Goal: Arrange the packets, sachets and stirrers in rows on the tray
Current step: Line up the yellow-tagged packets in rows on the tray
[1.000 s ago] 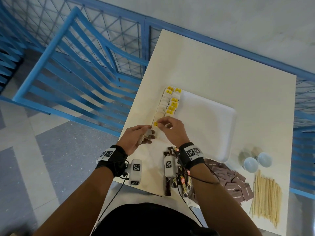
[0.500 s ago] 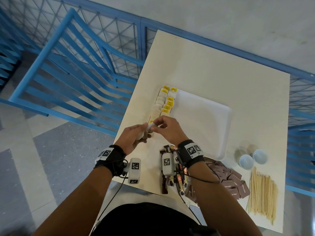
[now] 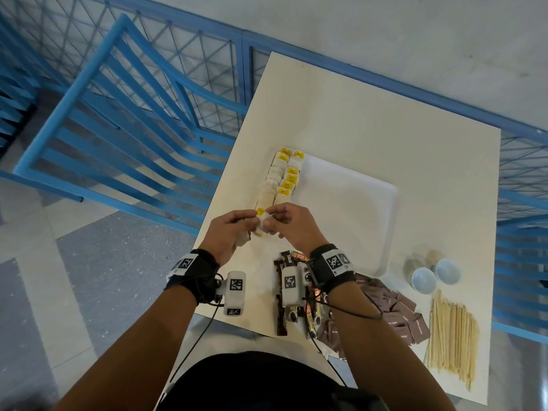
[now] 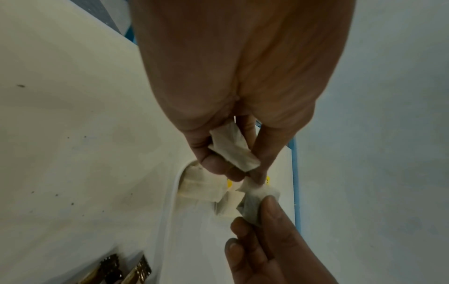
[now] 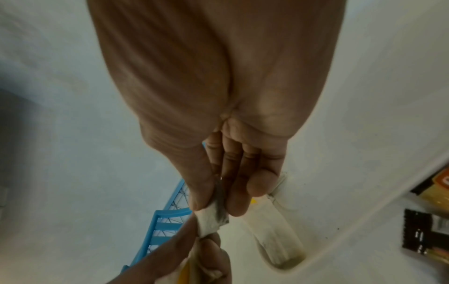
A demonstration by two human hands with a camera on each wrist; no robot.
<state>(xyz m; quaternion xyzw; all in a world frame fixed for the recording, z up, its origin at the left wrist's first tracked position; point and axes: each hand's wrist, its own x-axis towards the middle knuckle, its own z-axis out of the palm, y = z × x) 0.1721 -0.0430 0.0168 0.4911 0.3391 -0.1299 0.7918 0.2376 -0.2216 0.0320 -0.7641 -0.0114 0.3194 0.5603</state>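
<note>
Here my right hand (image 3: 292, 225) pinches one soft white tea bag (image 5: 212, 216), probably to peel it from the spare bags clutched in my left hand (image 3: 234, 232). Both hover at the near-left corner of the white plastic tray (image 3: 350, 209), extending the two bag rows (image 3: 283, 180); rightward the tray lies bare, the tabletop (image 3: 370, 114) edge close left.

Our two forearms reach forward side by side, each wrist wrapped in a black band with a camera hanging beneath it. Our left hand (image 3: 229, 232) has its fingers (image 4: 213, 163) curled in a grip, thumb extended forward. Our right hand (image 3: 292, 225) meets it fingertip to fingertip, thumb and forefinger (image 5: 238, 199) closed in a pinch, the other fingers folded loosely under
</note>
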